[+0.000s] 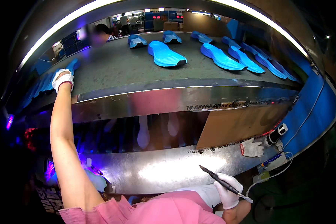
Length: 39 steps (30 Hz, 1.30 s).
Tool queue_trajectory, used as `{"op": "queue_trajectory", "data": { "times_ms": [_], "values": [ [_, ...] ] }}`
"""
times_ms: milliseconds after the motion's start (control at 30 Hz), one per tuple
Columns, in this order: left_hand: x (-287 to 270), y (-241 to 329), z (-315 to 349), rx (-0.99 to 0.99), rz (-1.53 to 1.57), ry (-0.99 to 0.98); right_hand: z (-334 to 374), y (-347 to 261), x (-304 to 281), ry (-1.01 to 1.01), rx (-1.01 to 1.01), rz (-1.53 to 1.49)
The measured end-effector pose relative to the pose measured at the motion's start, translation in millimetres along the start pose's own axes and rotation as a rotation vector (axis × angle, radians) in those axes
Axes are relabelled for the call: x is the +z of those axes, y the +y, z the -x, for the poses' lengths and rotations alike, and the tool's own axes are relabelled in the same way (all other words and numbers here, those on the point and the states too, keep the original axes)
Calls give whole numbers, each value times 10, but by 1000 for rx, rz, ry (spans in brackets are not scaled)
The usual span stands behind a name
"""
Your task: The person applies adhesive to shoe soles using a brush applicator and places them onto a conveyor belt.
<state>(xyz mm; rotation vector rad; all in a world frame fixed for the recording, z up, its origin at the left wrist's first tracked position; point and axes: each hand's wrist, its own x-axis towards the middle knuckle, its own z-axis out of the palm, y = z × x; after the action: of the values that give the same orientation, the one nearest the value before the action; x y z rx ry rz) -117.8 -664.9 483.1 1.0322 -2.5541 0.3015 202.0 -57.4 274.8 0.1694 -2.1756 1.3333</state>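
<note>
My left hand, in a white glove with a dark red cuff, reaches far out to the left end of the dark conveyor belt. Its fingers are closed around a blue shoe sole, whose far end sticks out beyond them; the grip itself is partly hidden. Several other blue soles lie close together just left of that hand. Low on the right, my white-gloved right hand grips a slim black brush, its dark tip pointing up and left over the metal shelf.
Several blue soles rest on the belt's middle and right. A cardboard sheet leans beneath the belt's metal edge. A spare white glove and a black-and-white cylinder sit at the shelf's right end. Another person is beyond the belt.
</note>
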Motion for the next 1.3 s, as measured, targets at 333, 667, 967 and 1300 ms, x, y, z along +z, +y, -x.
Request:
{"op": "queue_trajectory", "data": {
  "times_ms": [333, 667, 967, 1300],
  "values": [
    [-340, 414, 1020, 286, 337, 229, 69, 69, -91, 71, 38, -35],
    [-342, 615, 1091, 380, 917, 201, 183, 110, -253, 120, 38, -13],
    [-783, 1470, 1591, 783, 1567, -203, 189, 130, -248, 119, -3, 12],
    [-779, 1447, 3221, 919, 1954, 288, 417, 457, -362, 356, 172, -54]
  ]
}}
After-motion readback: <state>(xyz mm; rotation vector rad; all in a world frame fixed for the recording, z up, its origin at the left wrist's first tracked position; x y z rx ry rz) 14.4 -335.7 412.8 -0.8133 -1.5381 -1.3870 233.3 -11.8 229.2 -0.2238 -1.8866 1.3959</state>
